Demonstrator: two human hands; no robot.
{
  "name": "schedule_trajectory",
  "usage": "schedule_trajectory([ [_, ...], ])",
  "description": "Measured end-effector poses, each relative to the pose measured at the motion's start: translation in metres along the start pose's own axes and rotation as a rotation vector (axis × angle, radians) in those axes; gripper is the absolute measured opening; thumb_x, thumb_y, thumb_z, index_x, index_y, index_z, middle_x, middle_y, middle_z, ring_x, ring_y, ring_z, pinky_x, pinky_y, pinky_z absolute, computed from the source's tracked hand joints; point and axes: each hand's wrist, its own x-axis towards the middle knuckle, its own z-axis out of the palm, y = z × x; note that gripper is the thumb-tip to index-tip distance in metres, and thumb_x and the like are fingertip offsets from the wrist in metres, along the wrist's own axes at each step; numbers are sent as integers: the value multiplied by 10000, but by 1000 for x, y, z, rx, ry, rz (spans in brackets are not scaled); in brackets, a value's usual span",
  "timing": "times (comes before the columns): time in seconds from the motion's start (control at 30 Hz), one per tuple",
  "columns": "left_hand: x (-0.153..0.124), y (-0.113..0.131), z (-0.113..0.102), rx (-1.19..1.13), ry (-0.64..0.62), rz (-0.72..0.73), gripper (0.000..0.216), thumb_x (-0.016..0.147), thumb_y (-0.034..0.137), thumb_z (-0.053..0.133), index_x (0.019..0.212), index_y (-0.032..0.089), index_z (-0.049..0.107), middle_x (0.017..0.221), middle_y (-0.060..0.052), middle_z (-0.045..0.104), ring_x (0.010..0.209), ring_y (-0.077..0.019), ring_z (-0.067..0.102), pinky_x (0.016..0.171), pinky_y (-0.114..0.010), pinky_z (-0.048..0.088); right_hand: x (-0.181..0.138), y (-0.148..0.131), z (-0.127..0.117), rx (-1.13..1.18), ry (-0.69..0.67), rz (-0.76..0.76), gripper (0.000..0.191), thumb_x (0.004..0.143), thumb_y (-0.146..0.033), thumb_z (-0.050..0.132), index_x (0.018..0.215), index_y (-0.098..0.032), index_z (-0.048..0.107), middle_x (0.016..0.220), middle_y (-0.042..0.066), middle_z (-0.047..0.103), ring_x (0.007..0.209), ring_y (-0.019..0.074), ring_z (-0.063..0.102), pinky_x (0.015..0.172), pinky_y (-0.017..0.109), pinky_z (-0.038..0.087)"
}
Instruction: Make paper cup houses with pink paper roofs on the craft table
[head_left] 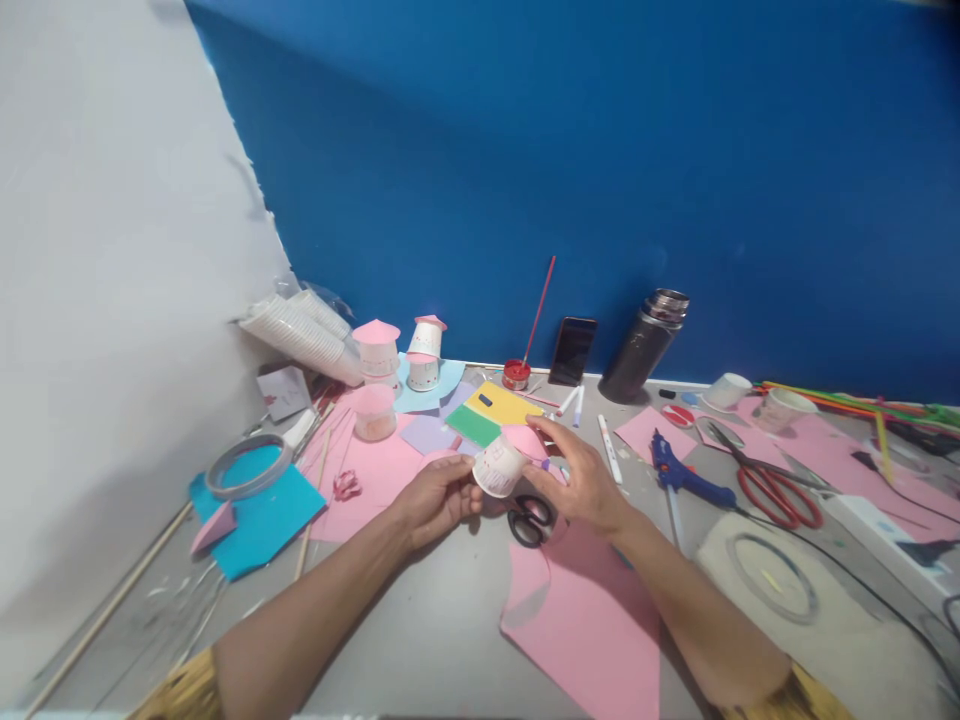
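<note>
My left hand [436, 497] grips the rim of a small white paper cup [498, 468] that is tipped on its side above the grey table. My right hand [583, 482] reaches over the cup, and its fingers press a pink paper cone [525, 440] onto the cup's base. Black-handled scissors [530, 520] lie on the table just under both hands. A large pink paper sheet [592, 620] lies in front of my right forearm.
At the back left stand finished cups with pink cone roofs [377, 350], a sleeve of stacked cups [300, 335] and coloured papers. A blue glue gun [686, 482], red scissors [772, 490], a flask [645, 345], a phone [572, 350] and a tape roll [247, 467] lie around.
</note>
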Motion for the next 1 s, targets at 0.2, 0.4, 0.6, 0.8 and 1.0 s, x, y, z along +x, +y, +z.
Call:
schedule_trajectory([
  [0.2, 1, -2, -1, 8, -17, 18, 148, 891, 193, 692, 787, 110, 630, 561, -42, 626, 483, -116, 611, 521, -199, 545, 0, -7, -3, 173, 4, 83, 347, 1031, -411, 530, 1313, -213, 573, 1313, 142, 693, 1113, 255, 721, 879, 377, 619],
  [0.4, 2, -4, -3, 30, -33, 18, 183, 892, 219, 692, 760, 106, 632, 563, -56, 632, 479, -127, 614, 507, -203, 526, 2, -7, 1, 213, 45, 165, 292, 1034, -450, 529, 1204, -226, 609, 1282, 127, 721, 1010, 227, 760, 837, 346, 626],
  [0.6, 3, -5, -3, 58, -36, 19, 194, 905, 222, 665, 761, 93, 647, 565, -63, 626, 478, -130, 602, 509, -215, 531, 3, -6, 3, 123, 43, 139, 279, 1027, -390, 534, 1225, -226, 642, 1268, 118, 740, 1135, 240, 722, 915, 367, 604],
  [0.8, 4, -7, -5, 93, -19, 14, 201, 921, 219, 639, 768, 89, 654, 554, -60, 622, 446, -125, 594, 486, -211, 529, 4, -6, 2, 98, 42, 89, 285, 1030, -383, 525, 1194, -212, 684, 1323, 139, 716, 1220, 254, 688, 965, 382, 590],
  [1.0, 5, -7, -6, 114, -14, 18, 204, 904, 239, 660, 767, 88, 659, 555, -60, 625, 446, -131, 599, 473, -218, 532, 4, -6, 2, 41, 34, 64, 303, 1044, -387, 496, 1198, -231, 705, 1323, 120, 721, 1253, 256, 670, 1078, 429, 529],
])
